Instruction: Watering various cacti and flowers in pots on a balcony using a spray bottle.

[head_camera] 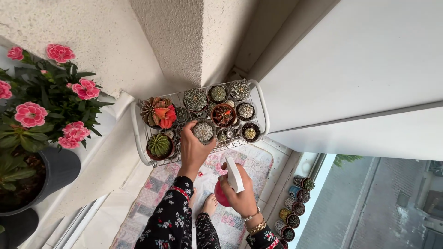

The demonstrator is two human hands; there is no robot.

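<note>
A white wire rack (136, 133) holds several small potted cacti. My left hand (193, 150) is wrapped around one small pot with a round grey-green cactus (203, 131) at the rack's front edge. My right hand (240, 197) grips a red spray bottle with a white trigger head (233, 174), held below the rack. An orange-red grafted cactus (160, 113) and a ribbed green cactus (159, 145) stand at the rack's left side. Both sleeves are dark with a floral print.
A dark pot of pink carnations (41, 106) stands at the left. A patchwork mat (240, 161) lies on the floor with my bare feet (210, 204) on it. More small cactus pots (295, 207) line the ledge at the right. Rough plaster walls close in behind.
</note>
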